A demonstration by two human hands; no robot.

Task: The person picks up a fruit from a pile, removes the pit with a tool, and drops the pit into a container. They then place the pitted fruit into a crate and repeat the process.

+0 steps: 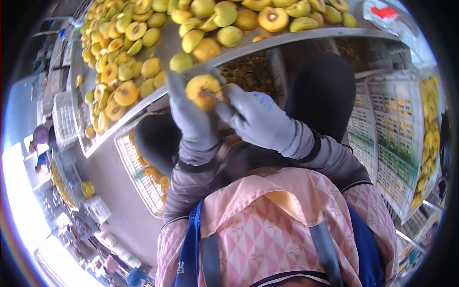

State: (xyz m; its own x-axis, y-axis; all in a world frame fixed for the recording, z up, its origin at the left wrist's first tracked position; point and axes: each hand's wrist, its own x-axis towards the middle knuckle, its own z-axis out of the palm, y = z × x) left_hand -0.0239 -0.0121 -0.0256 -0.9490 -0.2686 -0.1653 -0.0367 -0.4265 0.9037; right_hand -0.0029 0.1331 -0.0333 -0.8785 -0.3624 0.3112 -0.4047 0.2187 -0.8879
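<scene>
My left hand (195,125), in a grey-white glove, is closed around a yellow peach half (201,90) with its cut face turned up. Brown-red flesh marks the middle of that face. My right hand (262,122), gloved the same way, is closed on a small metal pitting tool (219,95) whose tip meets the peach's centre; most of the tool is hidden by the fingers. Just beyond my hands, many peach halves (126,93) lie on a metal table (287,37), some cut side up, others skin side up.
Under the table edge, a container holds brown pits (248,74). A crate (143,184) with yellow peach pieces stands by my left leg. Stacked white crates (387,138) and more yellow fruit (429,138) are at the right. Another person (42,136) is at the far left.
</scene>
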